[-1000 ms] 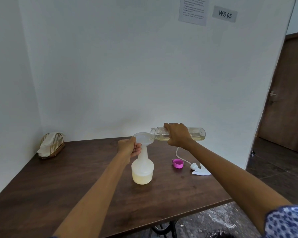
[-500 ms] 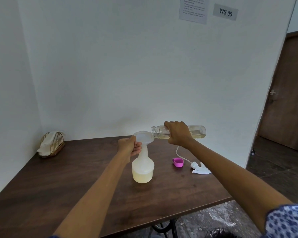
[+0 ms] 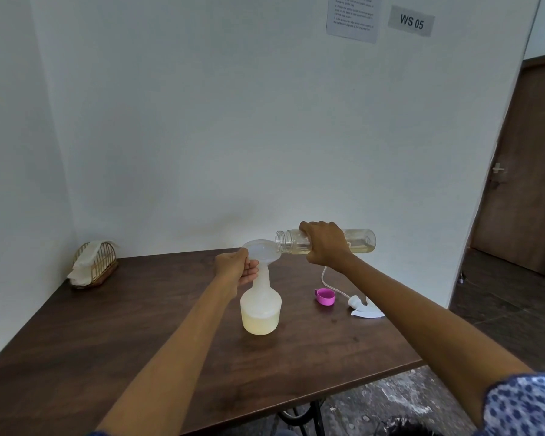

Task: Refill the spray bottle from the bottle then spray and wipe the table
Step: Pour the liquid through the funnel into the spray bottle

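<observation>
White walls, dark worktop [image 3: 114,350]. Spray bottle [image 3: 261,305] stands mid-worktop; your left hand [image 3: 235,268] pinches the funnel [image 3: 261,250] on its neck. Your right hand [image 3: 326,243], fingers wrapped round the bottle [image 3: 361,241], holds it lying level, mouth over the funnel's right rim. Tip further.

table [image 3: 114,335], spray bottle [image 3: 261,309], pink cap [image 3: 325,296]; basket [image 3: 95,268]

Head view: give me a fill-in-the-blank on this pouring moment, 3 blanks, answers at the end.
1. The right hand holds the clear bottle lying nearly ____ over the funnel.
2. The left hand steadies the funnel, which sits in the neck of the ____ bottle.
3. The cap lying on the table is ____ in colour.

Answers: horizontal; spray; pink
</observation>
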